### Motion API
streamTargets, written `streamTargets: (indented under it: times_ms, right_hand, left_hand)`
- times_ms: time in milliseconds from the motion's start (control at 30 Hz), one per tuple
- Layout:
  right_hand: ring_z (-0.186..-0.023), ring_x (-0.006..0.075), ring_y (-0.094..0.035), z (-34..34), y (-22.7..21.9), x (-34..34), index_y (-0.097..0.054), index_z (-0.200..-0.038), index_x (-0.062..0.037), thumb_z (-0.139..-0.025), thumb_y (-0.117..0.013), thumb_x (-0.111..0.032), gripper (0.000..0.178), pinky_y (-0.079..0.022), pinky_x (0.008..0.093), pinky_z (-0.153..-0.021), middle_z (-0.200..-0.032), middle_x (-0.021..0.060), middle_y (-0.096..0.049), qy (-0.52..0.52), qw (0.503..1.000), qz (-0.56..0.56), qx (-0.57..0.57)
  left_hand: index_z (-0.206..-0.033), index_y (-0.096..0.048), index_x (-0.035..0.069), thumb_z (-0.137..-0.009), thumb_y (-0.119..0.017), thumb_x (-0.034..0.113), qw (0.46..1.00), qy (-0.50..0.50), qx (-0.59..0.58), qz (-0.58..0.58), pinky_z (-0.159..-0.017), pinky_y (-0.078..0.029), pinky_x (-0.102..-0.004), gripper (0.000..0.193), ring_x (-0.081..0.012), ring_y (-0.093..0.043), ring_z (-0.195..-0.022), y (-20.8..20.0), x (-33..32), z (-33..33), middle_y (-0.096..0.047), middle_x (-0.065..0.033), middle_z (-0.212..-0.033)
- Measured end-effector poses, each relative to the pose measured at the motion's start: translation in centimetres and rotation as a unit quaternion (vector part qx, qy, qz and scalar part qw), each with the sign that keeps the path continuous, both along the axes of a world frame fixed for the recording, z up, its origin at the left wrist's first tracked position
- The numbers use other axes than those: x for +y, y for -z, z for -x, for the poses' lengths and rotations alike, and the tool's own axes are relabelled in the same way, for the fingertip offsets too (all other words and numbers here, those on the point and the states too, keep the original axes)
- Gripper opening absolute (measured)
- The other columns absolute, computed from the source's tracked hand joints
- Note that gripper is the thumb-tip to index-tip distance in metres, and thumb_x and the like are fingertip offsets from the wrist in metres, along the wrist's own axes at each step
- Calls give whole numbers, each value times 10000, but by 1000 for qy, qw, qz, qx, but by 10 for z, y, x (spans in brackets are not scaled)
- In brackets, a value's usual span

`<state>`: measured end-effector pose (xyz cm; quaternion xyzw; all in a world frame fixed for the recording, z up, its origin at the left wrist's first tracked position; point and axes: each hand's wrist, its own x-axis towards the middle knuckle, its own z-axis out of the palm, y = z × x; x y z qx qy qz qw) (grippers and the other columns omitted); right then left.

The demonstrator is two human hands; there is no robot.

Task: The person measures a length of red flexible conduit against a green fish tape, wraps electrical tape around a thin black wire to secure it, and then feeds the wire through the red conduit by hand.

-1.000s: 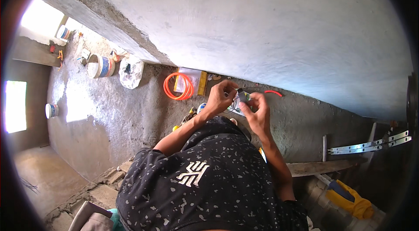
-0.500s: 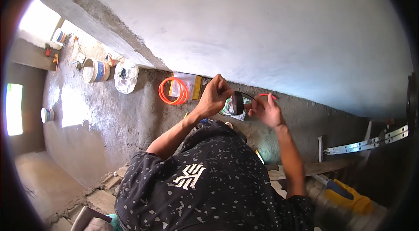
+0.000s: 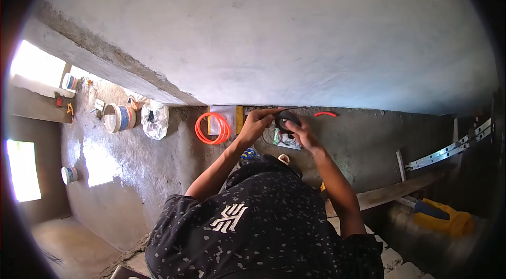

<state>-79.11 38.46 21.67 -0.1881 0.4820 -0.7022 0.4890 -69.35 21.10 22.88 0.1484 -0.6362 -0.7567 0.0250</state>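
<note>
A roll of black tape [image 3: 289, 116], seen partly from its side, is held up between my hands in front of my chest. My right hand [image 3: 304, 135] is closed on its right and lower side, with the thumb over the ring. From the left, the fingers of my left hand [image 3: 255, 125] are pinched together at the roll's edge; the fingertips are partly hidden. Beneath the hands on the floor lie a thin wire loop [image 3: 270, 141] and a white-and-green packet [image 3: 290, 143], both partly covered. A short red tube piece [image 3: 325, 114] lies beyond my right hand, close to the wall.
A coil of orange hose [image 3: 227, 131] overlaps a yellow-and-white packet [image 3: 239, 120] by the wall. Leftward stand a bucket [image 3: 125, 118] and a white plastic bag [image 3: 156, 123]. On the right are a metal ladder [image 3: 448, 150], a wooden plank [image 3: 390, 193] and a yellow-and-blue item [image 3: 443, 217].
My right hand has moved left, from a thin dark strip stretched off the roll onto the roll itself. The roll has turned to show its hole. The view has tilted slightly.
</note>
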Motion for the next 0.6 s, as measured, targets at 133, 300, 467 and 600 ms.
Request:
streamTargets:
  times_ms: [133, 300, 467, 600]
  right_hand:
    - [-908, 87, -477, 2, 8, -2, -419, -1360, -64, -926, -580, -214, 486, -431, 254, -796, -1040, 14, -499, -25, 992, -68, 106]
    - [-944, 130, -504, -1, 7, -11, -461, -1298, -47, -903, -590, -222, 452, -421, 291, -853, -1089, 43, -517, -36, 983, -111, 140]
    - [-981, 198, -570, 6, 26, -17, -515, -1205, 21, -812, -594, -269, 495, -435, 318, -876, -1050, 117, -586, -43, 895, -170, 411]
    - [-854, 155, -602, 2, 12, -23, -487, -1209, 23, -803, -599, -291, 526, -469, 304, -763, -946, 112, -603, -84, 928, -224, 287]
  left_hand:
    - [-1094, -677, 8, -930, -587, 271, 998, -9, -65, -19, -544, -315, -202, 323, -29, -401, -615, -4, -3, 8, -532, 51, -705]
    - [-1026, -681, -39, -887, -670, 247, 989, -24, -97, -113, -526, -328, -205, 318, -28, -416, -598, 12, -5, 13, -540, 51, -696]
    - [-932, -699, -43, -829, -729, 192, 995, -27, -78, -61, -567, -412, -222, 258, -58, -520, -633, 52, -6, 17, -638, -10, -721]
    - [-915, -720, -22, -817, -738, 228, 993, -105, -6, 61, -627, -476, -260, 269, -94, -598, -697, 66, -1, 20, -684, -64, -759]
